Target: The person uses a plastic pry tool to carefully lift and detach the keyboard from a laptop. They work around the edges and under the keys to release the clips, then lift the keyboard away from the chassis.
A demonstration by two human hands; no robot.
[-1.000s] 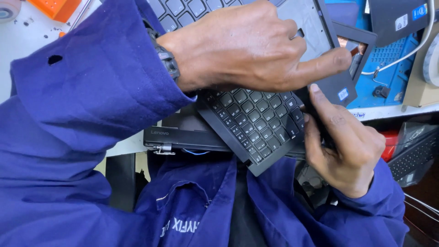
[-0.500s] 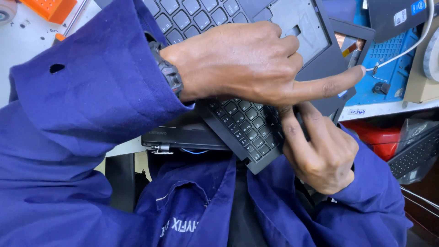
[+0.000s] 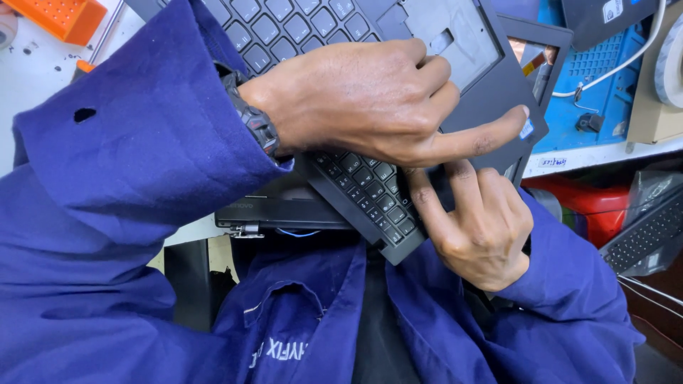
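Observation:
A black laptop keyboard panel with its palm rest (image 3: pixel 370 192) lies tilted across a black laptop base (image 3: pixel 277 210) held against my lap. My left hand (image 3: pixel 363 99), with a watch at the wrist, presses on top of the panel, fingers curled over its edge and the index finger stretched along the palm rest toward the right corner. My right hand (image 3: pixel 477 227) comes from the lower right. It grips the panel's near edge, with fingertips on the keys just under my left index finger. My blue sleeve hides the left part of the panel.
An orange plastic part (image 3: pixel 64 16) sits at the far left of the white bench. A blue mat (image 3: pixel 605 78) with a white cable (image 3: pixel 626 60) lies to the right. Below it are a red bin (image 3: pixel 590 203) and another keyboard (image 3: pixel 651 238).
My right hand has shifted left and up along the panel's edge, closer under my left index finger. The panel has tilted and slid slightly up in view.

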